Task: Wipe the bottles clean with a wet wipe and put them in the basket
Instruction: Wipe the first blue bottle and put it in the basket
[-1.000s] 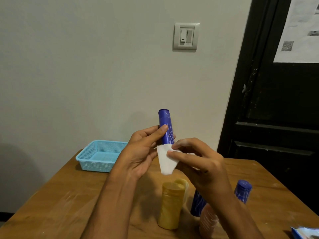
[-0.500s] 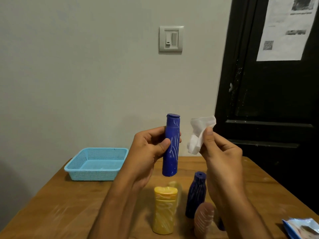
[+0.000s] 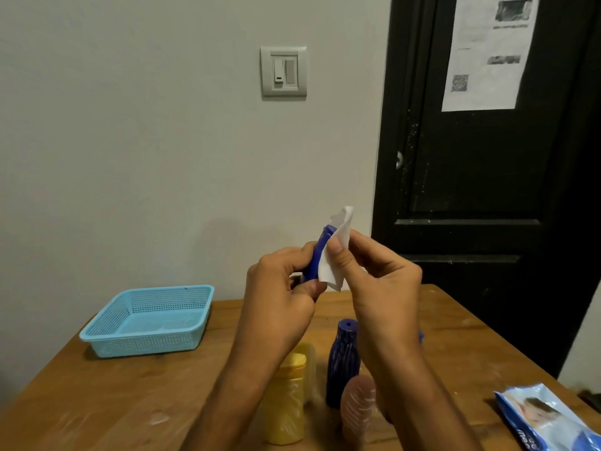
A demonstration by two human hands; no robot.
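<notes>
Against bottle (image 3: 320, 252) now, wet wipe (image 3: 335, 258).

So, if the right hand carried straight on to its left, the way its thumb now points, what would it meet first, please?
The right hand already presses the wet wipe against the blue bottle, so the bottle comes first, then probably the left hand gripping it, though depth is unclear.

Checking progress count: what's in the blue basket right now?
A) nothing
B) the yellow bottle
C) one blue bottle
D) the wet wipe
A: the blue basket shows only its bare mesh floor; the left hand holds the blue bottle in the air while the right hand presses the wet wipe to it.
</notes>
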